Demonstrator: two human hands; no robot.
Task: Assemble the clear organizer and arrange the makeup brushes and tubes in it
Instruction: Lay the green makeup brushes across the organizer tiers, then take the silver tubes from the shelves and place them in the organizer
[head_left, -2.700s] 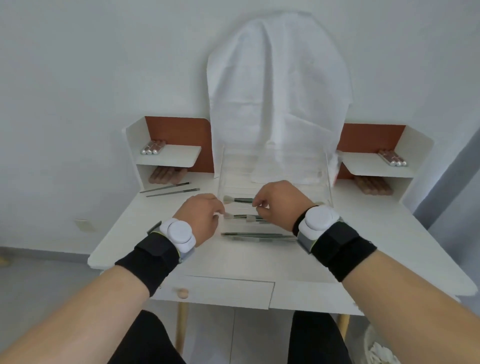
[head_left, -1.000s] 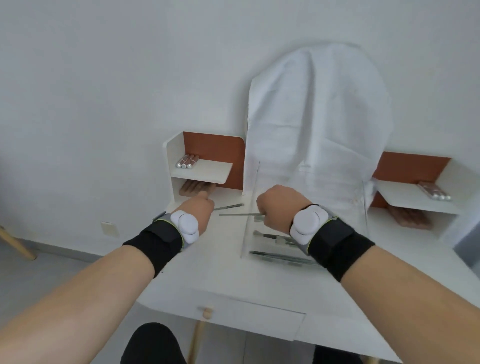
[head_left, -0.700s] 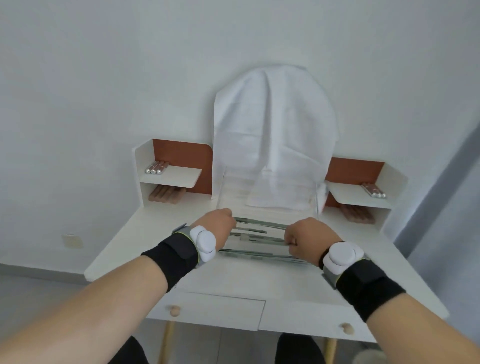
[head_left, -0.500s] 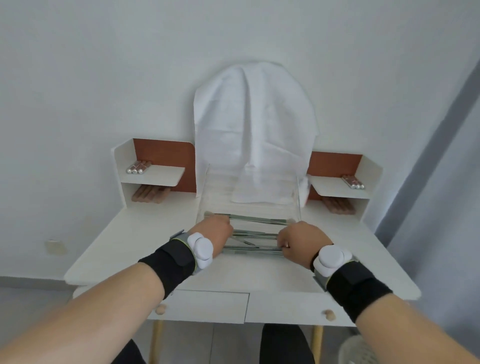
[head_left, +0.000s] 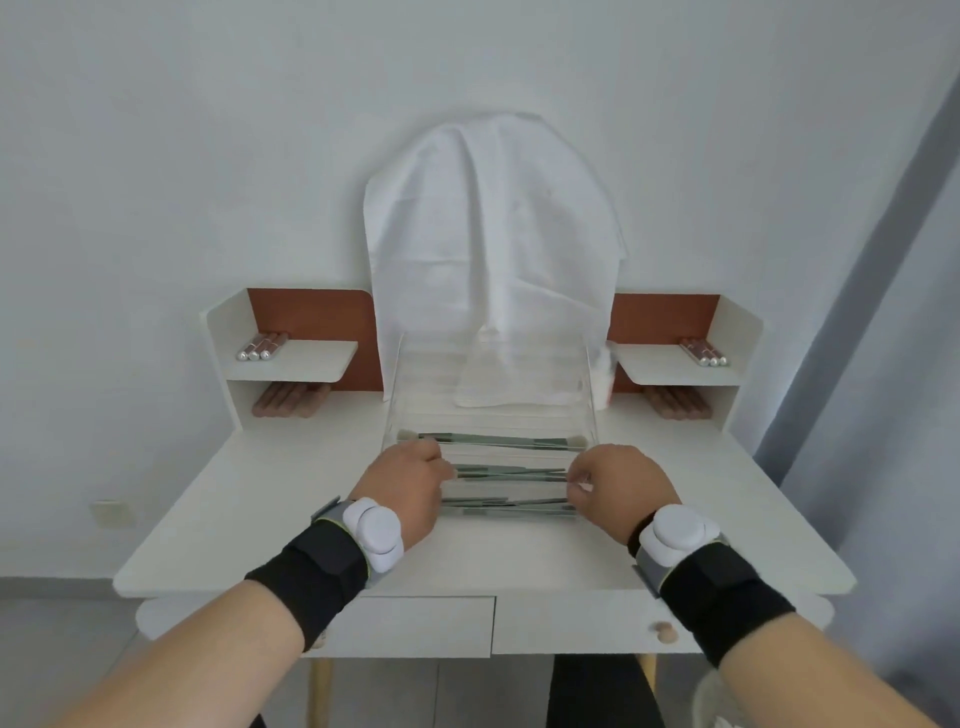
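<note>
The clear organizer (head_left: 589, 415) stands in the middle of the white desk (head_left: 727, 493), its stepped tiers rising toward the back. Grey-green makeup brushes lie crosswise in three rows: a back row (head_left: 493, 441), a middle row (head_left: 511, 472) and a front row (head_left: 506, 503). My left hand (head_left: 408, 486) curls its fingers round the left ends of the middle row. My right hand (head_left: 615, 483) pinches the right ends of the same brushes. Silver-capped tubes lie on the left shelf (head_left: 257, 351) and on the right shelf (head_left: 706, 354).
Pinkish tubes lie under the left shelf (head_left: 285, 400) and under the right shelf (head_left: 675, 402). A white cloth (head_left: 493, 249) hangs behind the organizer. The desk front has drawers with a round knob (head_left: 665, 631). A grey curtain (head_left: 883, 364) hangs at the right.
The two brushes lying at the desk's back left are gone from there. More brushes lie in the organizer. My hands have moved from its middle to the two ends of the middle row.
</note>
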